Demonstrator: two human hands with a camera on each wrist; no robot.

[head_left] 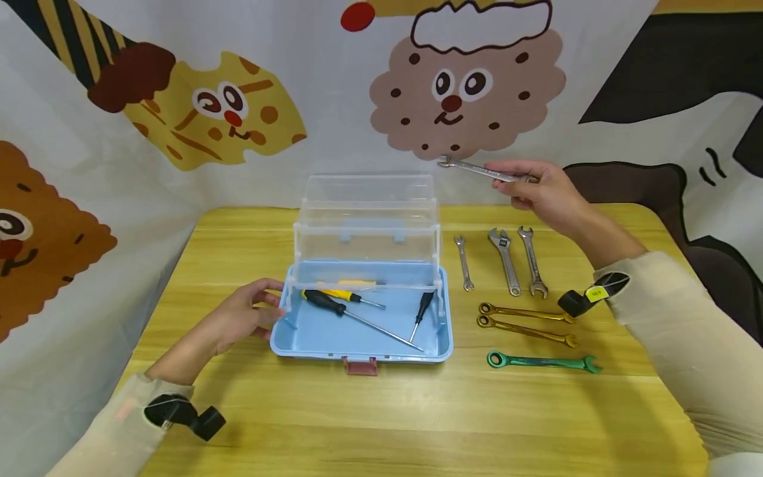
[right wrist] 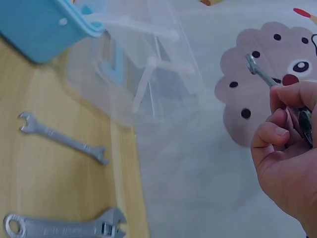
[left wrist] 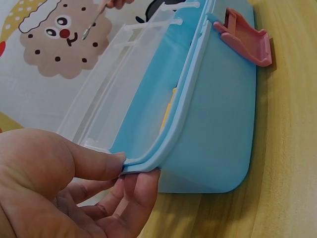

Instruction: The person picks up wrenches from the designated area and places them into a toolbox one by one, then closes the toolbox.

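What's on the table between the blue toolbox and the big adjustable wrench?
One small silver open-end wrench lies between the blue toolbox and the adjustable wrench, apart from both. The head view shows it best.

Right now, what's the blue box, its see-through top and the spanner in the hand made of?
The blue box looks like smooth, matte plastic. Its see-through top seems clear plastic; the wall shows through. The spanner in the right hand looks like shiny grey metal.
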